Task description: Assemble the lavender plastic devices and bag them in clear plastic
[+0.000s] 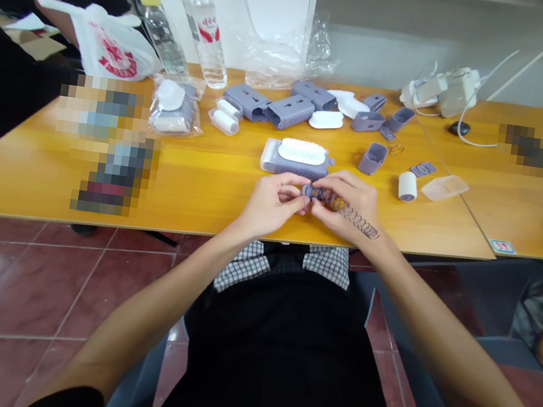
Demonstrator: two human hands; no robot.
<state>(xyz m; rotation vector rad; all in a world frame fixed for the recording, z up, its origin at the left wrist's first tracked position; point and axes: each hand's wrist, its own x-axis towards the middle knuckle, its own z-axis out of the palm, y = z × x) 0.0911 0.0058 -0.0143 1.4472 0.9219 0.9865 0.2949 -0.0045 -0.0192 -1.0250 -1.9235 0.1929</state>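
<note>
Above the table's front edge, my left hand (271,205) pinches the end of a small grey-purple plastic part (307,190). My right hand (352,201) closes on the same piece from the other side. A long metal coil spring (357,221) runs from this piece across my right palm towards the wrist, its far end free. The fingers partly hide where spring and plastic meet. Just beyond my hands lies a grey dispenser brush (298,157) with white bristles and a translucent end. To the right stand an open grey cup-like part (373,158) and a white cylinder (408,187).
Several grey housings (290,112), a white brush head (326,119) and loose springs (395,147) lie farther back. Bottles (207,36) and a plastic bag (108,49) stand at the back left. Flat grey pieces (424,169) and a clear cap (445,187) lie right. Another person sits at the left.
</note>
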